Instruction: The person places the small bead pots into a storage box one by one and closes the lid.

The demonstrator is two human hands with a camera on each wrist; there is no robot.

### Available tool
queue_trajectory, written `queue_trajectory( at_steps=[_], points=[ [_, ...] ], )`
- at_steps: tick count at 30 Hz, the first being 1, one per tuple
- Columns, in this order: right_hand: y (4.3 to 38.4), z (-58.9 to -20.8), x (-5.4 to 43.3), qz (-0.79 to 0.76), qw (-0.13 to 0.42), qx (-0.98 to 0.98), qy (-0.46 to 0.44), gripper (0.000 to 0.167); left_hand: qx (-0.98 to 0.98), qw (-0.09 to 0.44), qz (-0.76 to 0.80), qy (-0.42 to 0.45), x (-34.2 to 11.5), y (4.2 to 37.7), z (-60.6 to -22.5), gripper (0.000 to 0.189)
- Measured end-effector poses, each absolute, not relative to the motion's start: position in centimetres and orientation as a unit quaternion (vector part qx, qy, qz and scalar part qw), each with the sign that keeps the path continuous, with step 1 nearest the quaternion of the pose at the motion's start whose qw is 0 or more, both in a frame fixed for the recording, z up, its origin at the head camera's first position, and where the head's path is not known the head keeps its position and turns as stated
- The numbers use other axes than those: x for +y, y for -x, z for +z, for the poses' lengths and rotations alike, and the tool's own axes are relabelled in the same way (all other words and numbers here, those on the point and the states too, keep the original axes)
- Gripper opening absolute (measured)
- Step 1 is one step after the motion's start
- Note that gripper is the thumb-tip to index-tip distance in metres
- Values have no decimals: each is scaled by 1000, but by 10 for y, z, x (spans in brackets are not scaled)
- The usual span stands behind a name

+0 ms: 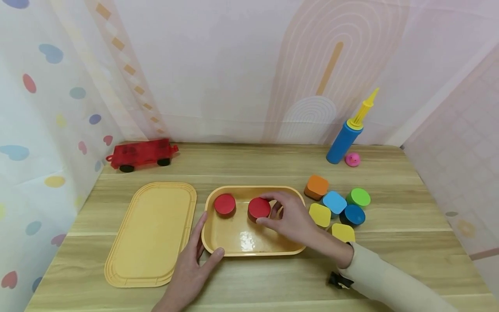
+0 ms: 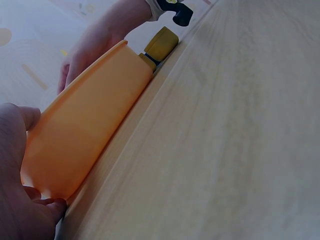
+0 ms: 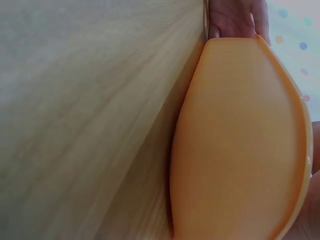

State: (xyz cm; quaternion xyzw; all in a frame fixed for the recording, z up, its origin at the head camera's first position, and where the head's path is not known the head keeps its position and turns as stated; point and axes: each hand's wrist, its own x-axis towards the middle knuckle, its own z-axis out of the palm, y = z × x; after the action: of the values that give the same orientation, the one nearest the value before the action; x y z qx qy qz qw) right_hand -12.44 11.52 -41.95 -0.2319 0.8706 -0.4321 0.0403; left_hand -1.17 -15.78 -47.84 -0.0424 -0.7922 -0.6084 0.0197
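A shallow yellow plastic box (image 1: 234,253) stands on the table with two red round blocks inside. One red round block (image 1: 225,205) sits near the box's left end. My right hand (image 1: 290,216) reaches in from the right and pinches the other red round block (image 1: 259,209) between thumb and fingers. Around the box's left front corner, my left hand (image 1: 191,260) holds the wall, thumb at the front and fingers along the left end. The left wrist view shows that hand (image 2: 20,165) against the box's outer wall (image 2: 90,120). In the right wrist view, the box (image 3: 235,135) hides the blocks.
A yellow lid (image 1: 152,234) lies left of the box. Orange (image 1: 316,187), light blue (image 1: 334,202), green (image 1: 358,197), dark blue (image 1: 352,215) and yellow blocks (image 1: 320,215) cluster at the right. Farther back are a red toy wagon (image 1: 142,154), a blue pump (image 1: 345,141) and a pink duck (image 1: 352,159).
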Motion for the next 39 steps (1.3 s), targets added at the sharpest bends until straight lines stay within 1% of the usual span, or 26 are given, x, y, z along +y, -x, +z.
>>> queue_trajectory(
  at_steps=[6, 14, 25, 31, 39],
  points=[
    [127, -424, 109, -417, 32, 875, 243, 52, -792, 20, -609, 43, -158, 12, -479, 92],
    [130, -424, 104, -415, 79, 879, 222, 53, -787, 24, -615, 53, -158, 12, -480, 92],
    [137, -429, 98, -412, 101, 877, 227, 52, -789, 22, -612, 51, -158, 11, -479, 92],
    [138, -429, 96, -429, 109, 869, 222, 54, -789, 19, -612, 46, -158, 11, -478, 92],
    [140, -430, 96, -444, 100, 860, 230, 54, -790, 19, -612, 45, -158, 12, -478, 92]
  ],
)
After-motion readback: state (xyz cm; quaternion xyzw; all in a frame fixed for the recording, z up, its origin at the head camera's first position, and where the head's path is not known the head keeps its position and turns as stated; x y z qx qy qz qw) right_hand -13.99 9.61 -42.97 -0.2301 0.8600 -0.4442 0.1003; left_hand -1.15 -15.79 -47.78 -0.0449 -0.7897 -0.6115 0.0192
